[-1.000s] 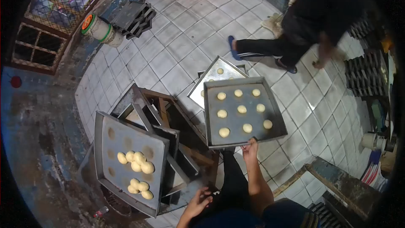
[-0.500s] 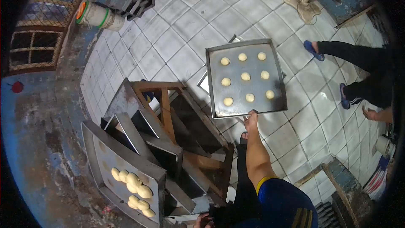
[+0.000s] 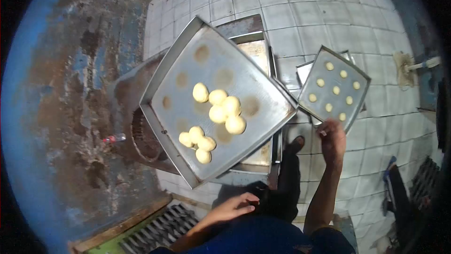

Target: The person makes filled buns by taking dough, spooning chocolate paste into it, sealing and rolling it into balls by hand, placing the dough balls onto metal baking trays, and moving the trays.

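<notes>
My right hand (image 3: 332,142) is over the near corner of a square metal baking tray (image 3: 336,78) with several spaced dough balls (image 3: 336,90), at the right. Its fingers are loosely bent and seem to hold nothing; contact with the tray's rim is hard to judge. My left hand (image 3: 238,206) is low in the middle, holding nothing, its fingers stretched out and apart. Beyond it, a larger-looking metal tray (image 3: 181,117) sits tilted, with several dough balls (image 3: 231,106) bunched in two groups, some touching. Dark round marks spot its bottom.
More metal trays (image 3: 256,53) are under the large tray. Beneath the spaced-ball tray, another tray (image 3: 304,71) shows on the tiled floor (image 3: 324,14). A stained wall or ledge (image 3: 89,89) runs along the left. At the right are a stand (image 3: 404,68) and another person's leg (image 3: 399,188).
My view has swung left and closer to the bunched dough. The right hand gripped the spaced-ball tray's rim before; now its fingers look loosened. My left hand has come further into view.
</notes>
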`<state>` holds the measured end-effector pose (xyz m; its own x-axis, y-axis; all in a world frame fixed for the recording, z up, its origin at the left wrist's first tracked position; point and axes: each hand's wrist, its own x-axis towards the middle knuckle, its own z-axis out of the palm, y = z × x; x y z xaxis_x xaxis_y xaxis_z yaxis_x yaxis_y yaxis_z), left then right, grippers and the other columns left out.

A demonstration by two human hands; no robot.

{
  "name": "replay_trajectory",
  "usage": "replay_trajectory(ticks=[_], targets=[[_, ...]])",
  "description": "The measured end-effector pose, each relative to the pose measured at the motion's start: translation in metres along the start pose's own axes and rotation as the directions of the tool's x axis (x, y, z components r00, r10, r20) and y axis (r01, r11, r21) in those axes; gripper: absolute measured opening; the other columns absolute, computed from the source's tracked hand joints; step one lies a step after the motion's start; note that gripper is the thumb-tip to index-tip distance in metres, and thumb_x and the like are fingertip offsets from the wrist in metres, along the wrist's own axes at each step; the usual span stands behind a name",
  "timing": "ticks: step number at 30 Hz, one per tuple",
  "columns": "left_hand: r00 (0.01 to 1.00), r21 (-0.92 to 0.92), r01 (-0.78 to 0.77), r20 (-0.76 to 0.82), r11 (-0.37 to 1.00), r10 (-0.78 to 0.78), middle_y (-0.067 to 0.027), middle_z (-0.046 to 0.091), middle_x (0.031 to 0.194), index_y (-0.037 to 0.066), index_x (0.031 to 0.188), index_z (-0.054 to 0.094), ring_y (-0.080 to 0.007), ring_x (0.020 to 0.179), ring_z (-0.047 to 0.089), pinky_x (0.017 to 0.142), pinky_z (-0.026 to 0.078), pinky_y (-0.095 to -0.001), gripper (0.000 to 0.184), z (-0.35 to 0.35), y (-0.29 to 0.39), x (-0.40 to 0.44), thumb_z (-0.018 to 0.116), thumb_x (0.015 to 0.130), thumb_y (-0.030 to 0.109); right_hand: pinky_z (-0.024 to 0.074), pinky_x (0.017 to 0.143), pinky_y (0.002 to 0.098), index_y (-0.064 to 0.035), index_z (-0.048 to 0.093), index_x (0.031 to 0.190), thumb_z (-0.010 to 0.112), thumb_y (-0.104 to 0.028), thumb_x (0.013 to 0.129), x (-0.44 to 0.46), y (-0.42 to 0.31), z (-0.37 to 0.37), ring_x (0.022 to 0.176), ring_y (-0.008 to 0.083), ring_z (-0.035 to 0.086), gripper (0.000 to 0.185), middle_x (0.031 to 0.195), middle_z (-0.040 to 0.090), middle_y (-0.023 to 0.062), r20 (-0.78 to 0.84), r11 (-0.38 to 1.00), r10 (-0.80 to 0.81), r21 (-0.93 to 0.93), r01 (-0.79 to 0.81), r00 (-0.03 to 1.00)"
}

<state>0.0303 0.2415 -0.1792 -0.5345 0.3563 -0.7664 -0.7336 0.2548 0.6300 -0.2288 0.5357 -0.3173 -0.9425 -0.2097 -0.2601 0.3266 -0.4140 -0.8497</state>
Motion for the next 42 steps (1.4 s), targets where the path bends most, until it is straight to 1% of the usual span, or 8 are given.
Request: replay_trajectory(ticks=[3,7,19,21,25,30,34,42], targets=[[0.985,-0.270,-0.112,0.098,0.956,0.143,-0.0091,0.068,0.123,0.003,0.132,0.063,-0.0185,0.116,0.064,0.101,0.051,-0.0334,0.034,-0.039,-0.013,-0.045,0.066,0.106,0.024,0.0549,0.103,0.0392,0.0033,0.066,0.134,0.078,-0.008,0.080,-0.051,-0.079,0.136,0.115,0.0251,0.072,0.056,0.121,0.076,0.0152,0.433,0.913,0.316,-0.379,-0.147,0.844],[0.943,-0.211,-0.309,0.060,0.927,0.328,-0.0078,0.073,0.108,0.001,0.117,0.069,-0.0169,0.101,0.069,0.090,0.056,-0.0333,0.019,-0.116,-0.029,-0.113,0.064,0.104,0.014,0.0580,0.088,0.0402,-0.0026,0.067,0.130,0.085,-0.011,0.083,-0.094,-0.044,0.304,0.103,0.0326,0.072,0.052,0.116,0.073,0.0167,0.719,0.606,0.157,-0.611,0.509,0.677],[0.712,-0.261,-0.686,-0.435,0.679,0.551,-0.0136,0.069,0.127,-0.002,0.129,0.058,-0.0171,0.114,0.067,0.100,0.052,-0.0305,0.026,-0.223,-0.107,-0.207,0.056,0.106,0.011,0.0627,0.069,0.0426,-0.0006,0.065,0.102,0.062,-0.007,0.090,-0.150,0.111,0.417,0.088,0.0322,0.073,0.014,0.097,0.067,0.0155,0.493,-0.400,-0.027,-0.802,0.443,0.869],[0.668,-0.229,-0.728,-0.449,0.646,0.593,-0.0150,0.067,0.131,-0.001,0.134,0.055,-0.0182,0.122,0.064,0.104,0.050,-0.0319,0.031,-0.224,-0.114,-0.185,0.058,0.106,0.011,0.0603,0.069,0.0459,-0.0016,0.070,0.102,0.071,-0.020,0.085,-0.138,0.097,0.414,0.082,0.0298,0.074,0.025,0.089,0.070,0.0156,0.490,-0.272,0.050,-0.832,0.484,0.870],[0.647,-0.304,-0.735,-0.583,0.606,0.492,-0.0146,0.064,0.135,0.000,0.139,0.053,-0.0201,0.124,0.062,0.103,0.049,-0.0333,0.036,-0.223,-0.117,-0.145,0.053,0.109,0.019,0.0516,0.080,0.0273,0.0038,0.067,0.130,0.069,-0.017,0.092,-0.143,0.042,0.405,0.092,0.0084,0.063,0.043,0.109,0.072,0.0023,0.415,0.715,0.583,-0.670,-0.200,0.699],[0.616,-0.435,-0.787,-0.582,0.437,0.531,-0.0096,0.067,0.127,0.004,0.136,0.060,-0.0190,0.112,0.064,0.095,0.052,-0.0307,0.043,-0.195,-0.086,-0.192,0.039,0.115,0.034,0.0557,0.096,0.0314,0.0030,0.067,0.131,0.077,-0.009,0.092,-0.248,0.047,0.461,0.109,0.0144,0.070,0.042,0.119,0.074,0.0083,0.342,0.898,0.080,-0.431,0.081,0.936],[0.340,0.031,-0.809,-0.790,0.587,0.510,-0.0077,0.066,0.075,0.000,0.085,0.065,-0.0165,0.071,0.061,0.070,0.049,-0.0342,0.059,-0.187,-0.076,-0.215,0.040,0.116,0.042,0.0559,0.090,0.0294,0.0031,0.069,0.123,0.075,-0.007,0.091,-0.297,0.073,0.515,0.104,0.0137,0.069,0.034,0.111,0.074,0.0090,0.275,0.841,-0.077,-0.498,0.210,0.958],[0.225,-0.048,-0.893,-0.909,0.448,0.351,-0.0033,0.063,0.089,-0.002,0.097,0.060,-0.0114,0.083,0.061,0.075,0.049,-0.0282,0.076,-0.189,-0.061,-0.279,0.035,0.108,0.069,0.0497,0.070,0.0258,0.0034,0.069,0.098,0.077,-0.016,0.096,-0.305,0.075,0.598,0.077,0.0080,0.061,0.022,0.086,0.071,0.0052,0.211,0.800,-0.433,-0.357,0.482,0.876]])
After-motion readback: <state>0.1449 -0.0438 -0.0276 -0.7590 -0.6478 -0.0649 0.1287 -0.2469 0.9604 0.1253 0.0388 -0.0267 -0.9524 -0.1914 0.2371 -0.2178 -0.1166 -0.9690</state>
